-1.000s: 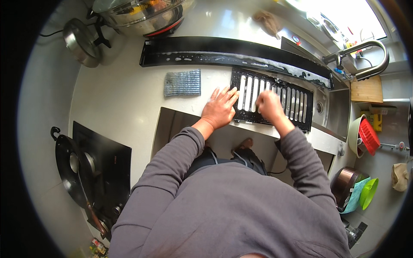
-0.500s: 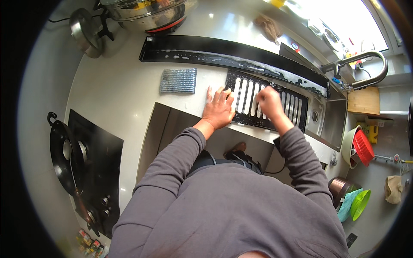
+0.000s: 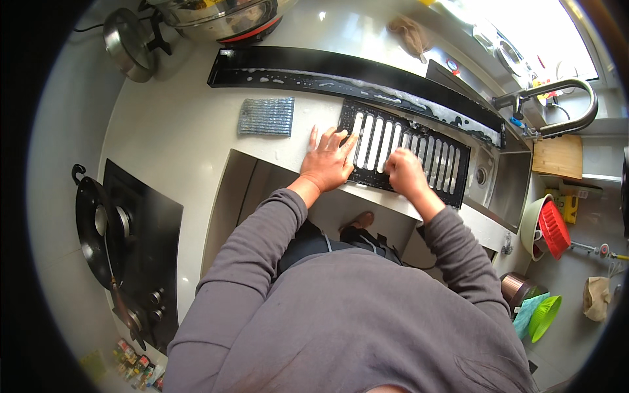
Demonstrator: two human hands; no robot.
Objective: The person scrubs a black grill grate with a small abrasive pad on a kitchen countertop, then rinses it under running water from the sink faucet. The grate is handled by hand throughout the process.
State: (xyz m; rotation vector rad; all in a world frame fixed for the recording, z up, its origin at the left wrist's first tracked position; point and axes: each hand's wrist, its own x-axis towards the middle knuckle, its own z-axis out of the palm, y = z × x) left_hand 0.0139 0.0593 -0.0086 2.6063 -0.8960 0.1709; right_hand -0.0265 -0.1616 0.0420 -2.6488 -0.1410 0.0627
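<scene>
A black slotted panel (image 3: 457,159), wet with suds, lies on the white counter (image 3: 147,170) beside the sink. My left hand (image 3: 325,160) rests with fingers apart on the panel's left end. My right hand (image 3: 405,171) is closed over the middle of the slots; whatever it may hold is hidden. A long black trough (image 3: 292,59) with foam along it lies just behind the panel. Left of the panel is a grey ribbed scrubbing pad (image 3: 265,116), touched by neither hand.
A wok (image 3: 94,255) sits on the black hob (image 3: 152,229) at left. A steel pot (image 3: 213,16) and lid (image 3: 129,46) are behind. At right are the sink (image 3: 508,190), tap (image 3: 576,108), wooden board (image 3: 557,157) and stacked bowls (image 3: 549,229).
My right hand has shifted slightly toward me along the slots, still closed. My left hand stays on the panel's left end. The whole view has drifted a little.
</scene>
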